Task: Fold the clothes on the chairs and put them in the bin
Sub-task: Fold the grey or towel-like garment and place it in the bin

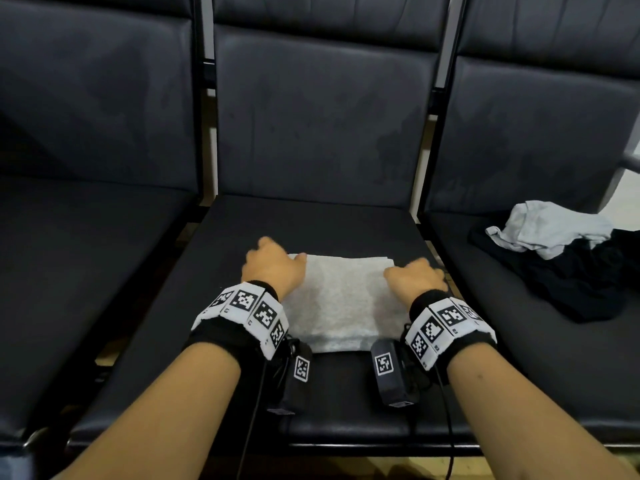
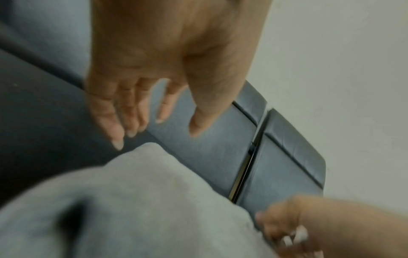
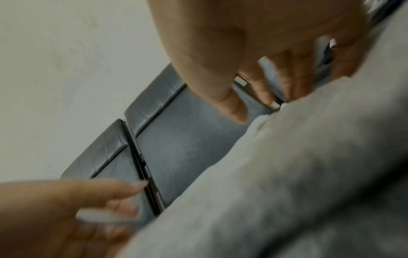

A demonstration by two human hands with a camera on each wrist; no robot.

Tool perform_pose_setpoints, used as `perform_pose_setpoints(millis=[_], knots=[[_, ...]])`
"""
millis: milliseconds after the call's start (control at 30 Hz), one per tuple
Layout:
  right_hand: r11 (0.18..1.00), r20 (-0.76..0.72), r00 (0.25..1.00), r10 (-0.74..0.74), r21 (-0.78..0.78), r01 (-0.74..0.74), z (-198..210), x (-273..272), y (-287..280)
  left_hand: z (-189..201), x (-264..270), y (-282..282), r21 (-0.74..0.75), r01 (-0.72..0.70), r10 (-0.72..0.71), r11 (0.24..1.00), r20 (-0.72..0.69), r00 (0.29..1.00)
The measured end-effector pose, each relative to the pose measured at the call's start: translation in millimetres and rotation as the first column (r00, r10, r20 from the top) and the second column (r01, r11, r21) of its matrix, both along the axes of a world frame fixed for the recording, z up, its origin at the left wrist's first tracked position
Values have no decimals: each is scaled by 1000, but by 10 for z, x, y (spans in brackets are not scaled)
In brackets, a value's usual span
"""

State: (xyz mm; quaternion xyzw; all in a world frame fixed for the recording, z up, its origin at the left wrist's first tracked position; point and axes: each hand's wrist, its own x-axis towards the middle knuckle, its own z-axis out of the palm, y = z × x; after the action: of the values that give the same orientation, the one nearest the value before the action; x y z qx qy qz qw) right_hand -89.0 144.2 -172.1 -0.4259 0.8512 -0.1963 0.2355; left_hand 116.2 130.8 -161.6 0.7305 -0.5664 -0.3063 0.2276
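Neither hand grips anything firmly, as far as the pictures let me see. On the left side, the person's left hand [image 1: 272,266] lies at the far left corner of the folded white cloth [image 1: 341,301], and the left wrist view shows its fingers [image 2: 114,122] straight and spread a little, with the tips above the dark seat just beside the corner of the cloth; whether they touch the seat I cannot tell, because the picture is blurred. Both wrists wear bands with black and white square marks.

That cloth is a flat, neat rectangle in the middle of the seat of the middle chair [image 1: 311,220], somewhat nearer to the front edge than to the backrest.

At the far right corner of the cloth is the right hand [image 1: 415,277]. Its fingers [image 3: 264,87] point downward past the right edge of the cloth in a loose way, and I cannot tell if they pinch the edge or only touch it.

On the seat of the right chair [image 1: 519,358], well apart from the folded cloth, a light grey garment [image 1: 543,228] lies crumpled on top of a black garment [image 1: 581,289], toward the right edge of that seat.
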Motion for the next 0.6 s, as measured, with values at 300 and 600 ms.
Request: perform_pose_setpoints(millis=[300,600], knots=[[980,67,991,112,156,-121,23,55,178,-165,-249,225,349,113,-234,930,330,915],[996,227,974,15,-89,5,66,127,179,-164,-152,151,213,183,-240,960,287,927]])
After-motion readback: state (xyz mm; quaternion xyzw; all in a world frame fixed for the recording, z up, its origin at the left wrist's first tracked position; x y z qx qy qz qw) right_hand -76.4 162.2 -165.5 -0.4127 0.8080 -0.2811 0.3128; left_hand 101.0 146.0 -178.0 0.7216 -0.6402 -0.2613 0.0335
